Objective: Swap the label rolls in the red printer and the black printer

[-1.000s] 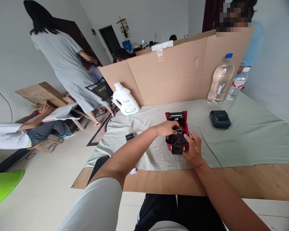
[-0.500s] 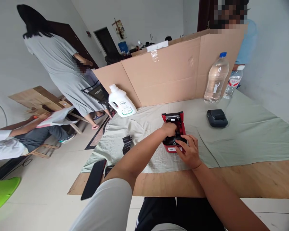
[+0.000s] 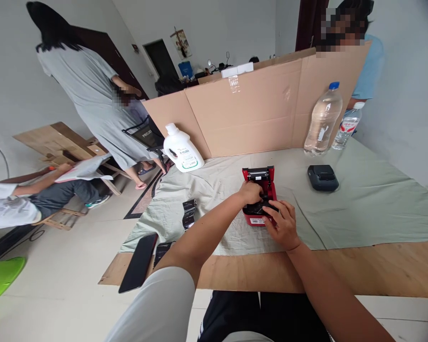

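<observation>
Hands: left hand and right hand both curled, gripping red printer

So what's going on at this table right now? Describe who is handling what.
A seated person works with both hands on a small red printer with its lid raised, standing on a pale green cloth. The left hand reaches into its open bay; the right hand steadies the front. A black roll lies to the left, a black printer to the right. A white jug and two water bottles stand by a cardboard screen.
</observation>
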`<act>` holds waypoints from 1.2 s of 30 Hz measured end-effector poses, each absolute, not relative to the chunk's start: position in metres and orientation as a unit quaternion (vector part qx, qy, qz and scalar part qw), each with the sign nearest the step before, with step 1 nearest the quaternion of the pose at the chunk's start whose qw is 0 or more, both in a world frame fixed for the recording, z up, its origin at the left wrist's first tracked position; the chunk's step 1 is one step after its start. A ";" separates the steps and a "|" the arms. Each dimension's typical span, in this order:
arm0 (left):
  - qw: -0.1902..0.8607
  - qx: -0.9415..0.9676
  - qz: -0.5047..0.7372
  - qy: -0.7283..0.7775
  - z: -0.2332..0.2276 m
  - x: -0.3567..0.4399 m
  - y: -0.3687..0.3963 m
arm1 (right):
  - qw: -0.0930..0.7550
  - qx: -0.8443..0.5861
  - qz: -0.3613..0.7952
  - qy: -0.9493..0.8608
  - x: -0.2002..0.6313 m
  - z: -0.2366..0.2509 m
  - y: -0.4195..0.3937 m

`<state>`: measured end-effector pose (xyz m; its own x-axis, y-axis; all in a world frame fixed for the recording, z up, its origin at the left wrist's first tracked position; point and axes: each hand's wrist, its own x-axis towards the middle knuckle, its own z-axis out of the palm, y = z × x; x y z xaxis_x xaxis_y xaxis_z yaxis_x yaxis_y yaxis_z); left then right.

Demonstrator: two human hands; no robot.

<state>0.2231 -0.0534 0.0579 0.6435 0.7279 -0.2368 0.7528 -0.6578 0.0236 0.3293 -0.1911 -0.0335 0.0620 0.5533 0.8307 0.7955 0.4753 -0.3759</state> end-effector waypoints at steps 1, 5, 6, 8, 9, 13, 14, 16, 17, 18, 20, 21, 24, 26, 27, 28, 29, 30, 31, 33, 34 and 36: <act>0.061 0.904 -0.102 0.410 0.058 0.223 -0.053 | 0.532 -0.496 -0.111 -0.678 0.329 -0.033 -0.191; 0.061 0.899 -0.106 0.421 0.059 0.225 -0.055 | 0.541 -0.492 -0.092 -0.676 0.327 -0.030 -0.190; 0.060 0.897 -0.110 0.424 0.060 0.226 -0.056 | 0.542 -0.492 -0.088 -0.675 0.325 -0.029 -0.188; 0.059 0.894 -0.117 0.428 0.061 0.227 -0.057 | 0.544 -0.498 -0.081 -0.671 0.323 -0.025 -0.184; 0.060 0.894 -0.117 0.428 0.062 0.227 -0.057 | 0.545 -0.503 -0.076 -0.666 0.322 -0.023 -0.182; 0.067 0.895 -0.104 0.428 0.064 0.225 -0.059 | 0.551 -0.533 -0.044 -0.641 0.321 -0.014 -0.175; 0.076 0.897 -0.095 0.425 0.064 0.223 -0.059 | 0.551 -0.534 -0.034 -0.640 0.322 -0.013 -0.176; 0.112 0.903 -0.059 0.410 0.065 0.218 -0.059 | 0.552 -0.526 -0.023 -0.647 0.325 -0.012 -0.177; 0.136 0.906 -0.028 0.400 0.066 0.214 -0.060 | 0.553 -0.518 -0.024 -0.652 0.328 -0.013 -0.179; 0.162 0.905 0.010 0.393 0.066 0.209 -0.060 | 0.554 -0.509 -0.027 -0.658 0.329 -0.013 -0.180; 0.194 0.892 0.107 0.394 0.067 0.200 -0.062 | 0.554 -0.494 -0.041 -0.669 0.332 -0.015 -0.182; 0.195 0.878 0.164 0.405 0.067 0.195 -0.062 | 0.552 -0.487 -0.047 -0.675 0.333 -0.016 -0.183; 0.147 0.823 0.339 0.431 0.063 0.183 -0.060 | 0.542 -0.476 -0.059 -0.690 0.333 -0.017 -0.184; 0.116 0.812 0.404 0.405 0.058 0.178 -0.056 | 0.539 -0.477 -0.068 -0.691 0.331 -0.018 -0.185; 0.114 0.819 0.414 0.382 0.055 0.176 -0.054 | 0.540 -0.479 -0.075 -0.688 0.331 -0.018 -0.185; 0.119 0.829 0.413 0.357 0.052 0.175 -0.053 | 0.543 -0.480 -0.084 -0.683 0.330 -0.018 -0.186; 0.128 0.839 0.409 0.337 0.048 0.174 -0.053 | 0.547 -0.481 -0.093 -0.679 0.330 -0.019 -0.186; 0.136 0.844 0.408 0.322 0.045 0.173 -0.055 | 0.549 -0.480 -0.103 -0.676 0.330 -0.019 -0.186; 0.139 0.844 0.413 0.312 0.042 0.172 -0.059 | 0.552 -0.479 -0.111 -0.674 0.329 -0.020 -0.187; 0.134 0.837 0.437 0.301 0.035 0.170 -0.071 | 0.553 -0.479 -0.124 -0.670 0.329 -0.021 -0.187; 0.129 0.833 0.449 0.295 0.032 0.168 -0.079 | 0.552 -0.480 -0.129 -0.669 0.328 -0.022 -0.187; 0.122 0.831 0.465 0.279 0.025 0.164 -0.094 | 0.553 -0.488 -0.137 -0.661 0.328 -0.023 -0.188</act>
<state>0.1642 -0.0938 0.0253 0.4118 0.5781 0.7045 0.3505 -0.8141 0.4631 0.3276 -0.1876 -0.0229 0.0880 0.4939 0.8650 0.7970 0.4860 -0.3586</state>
